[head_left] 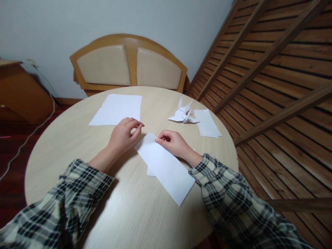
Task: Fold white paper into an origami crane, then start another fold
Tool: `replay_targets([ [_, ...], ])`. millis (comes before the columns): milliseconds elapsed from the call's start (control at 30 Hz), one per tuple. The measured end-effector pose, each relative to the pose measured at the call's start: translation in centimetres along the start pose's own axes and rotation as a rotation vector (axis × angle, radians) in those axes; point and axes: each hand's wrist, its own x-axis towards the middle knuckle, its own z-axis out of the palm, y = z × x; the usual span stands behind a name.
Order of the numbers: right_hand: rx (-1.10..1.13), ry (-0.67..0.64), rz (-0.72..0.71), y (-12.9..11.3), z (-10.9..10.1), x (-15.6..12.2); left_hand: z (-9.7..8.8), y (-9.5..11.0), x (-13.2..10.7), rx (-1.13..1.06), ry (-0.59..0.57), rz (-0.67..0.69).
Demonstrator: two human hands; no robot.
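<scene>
A white sheet of paper (168, 169), long and folded-looking, lies at a slant on the round table in front of me. Its far upper edge is pinched between the thumb and fingers of my right hand (174, 142). A small corner of paper (150, 171) sticks out from under its left side. Just beyond the sheet's upper left end is my left hand (126, 133), raised a little above the table. Its fingers are curled, with thumb and forefinger tips close together and nothing visible between them.
A larger white sheet (118, 109) lies at the back left of the table (64, 148). Folded paper cranes (183, 114) stand at the back right, beside several smaller paper pieces (206, 122). A cushioned wooden headboard (129, 62) is behind, and a slatted wooden wall (272, 69) rises on the right.
</scene>
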Motion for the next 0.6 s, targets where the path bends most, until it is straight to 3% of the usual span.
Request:
replay_targets([
  [133,0.106,0.05,0.015,0.0,0.0,0.3,1.3,0.0,-0.1,-0.166,-0.084,-0.129],
  [300,0.198,0.072,0.034,0.2,-0.1,0.4,2.0,-0.2,-0.2,-0.738,-0.213,-0.435],
  [600,0.28,0.116,0.07,0.0,0.1,0.4,2.0,0.2,-0.4,-1.234,-0.388,-0.623],
])
